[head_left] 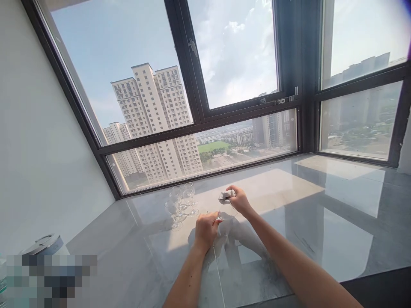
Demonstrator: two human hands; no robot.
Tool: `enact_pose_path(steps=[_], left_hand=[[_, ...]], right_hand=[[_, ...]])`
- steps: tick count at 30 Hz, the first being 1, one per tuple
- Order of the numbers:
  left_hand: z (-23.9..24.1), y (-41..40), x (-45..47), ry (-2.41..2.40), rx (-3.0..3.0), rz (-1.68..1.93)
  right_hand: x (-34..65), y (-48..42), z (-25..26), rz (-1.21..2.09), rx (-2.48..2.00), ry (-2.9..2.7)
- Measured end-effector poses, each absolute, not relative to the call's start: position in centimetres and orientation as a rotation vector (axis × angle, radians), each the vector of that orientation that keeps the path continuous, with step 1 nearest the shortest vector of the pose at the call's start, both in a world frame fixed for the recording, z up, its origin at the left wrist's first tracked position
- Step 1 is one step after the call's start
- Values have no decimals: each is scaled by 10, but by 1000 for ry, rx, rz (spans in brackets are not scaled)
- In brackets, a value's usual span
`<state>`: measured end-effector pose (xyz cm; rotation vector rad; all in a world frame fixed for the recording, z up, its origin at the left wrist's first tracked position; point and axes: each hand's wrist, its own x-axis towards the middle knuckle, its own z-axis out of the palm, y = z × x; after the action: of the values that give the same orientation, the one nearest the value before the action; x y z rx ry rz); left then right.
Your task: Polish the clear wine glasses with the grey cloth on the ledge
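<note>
My left hand is closed around the stem of a clear wine glass that I hold over the grey marble sill. Just above it, my right hand grips a small whitish cloth pressed against the bowl of that glass. Both arms reach forward from the lower edge of the view. To the left of my hands, several empty clear wine glasses stand close together on the sill.
A large dark-framed window rises right behind the sill, with tall buildings outside. A white wall closes the left side. A round grey lidded object sits at the lower left beside a blurred patch.
</note>
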<state>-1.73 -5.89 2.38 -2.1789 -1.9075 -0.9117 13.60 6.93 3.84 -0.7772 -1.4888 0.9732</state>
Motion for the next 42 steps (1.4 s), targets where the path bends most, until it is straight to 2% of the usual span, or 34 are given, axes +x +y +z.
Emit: enact_pose_path(steps=[4,7,20,23,27,31,36,42], left_hand=[[20,-53,-20,-1992,-2063,-1206],[16,-49,-23,-2070,-1958,-1296],[21,-58,-32,-2345,-1606,-1194],[19,-57,-34,-2319,-1657,-1142],[17,-54,-36,-2187,-1826,-1055],[18,-53,-33,-2156,-1948,-1093],[22,-55,-26,-2106,-2064,-1064],[21,-59,-31,-2148,-2011,-1131]], right_hand=[[132,68,33,1229,-769,-1380],[126,64,31,1303,-741,-1406],[123,55,31,1311,-736,-1493],[122,51,36,1302,-710,-1557],[126,56,38,1129,-712,-1549],[136,67,38,1063,-727,-1469],[141,69,42,1139,-764,-1392],[141,60,47,1414,-707,-1648]])
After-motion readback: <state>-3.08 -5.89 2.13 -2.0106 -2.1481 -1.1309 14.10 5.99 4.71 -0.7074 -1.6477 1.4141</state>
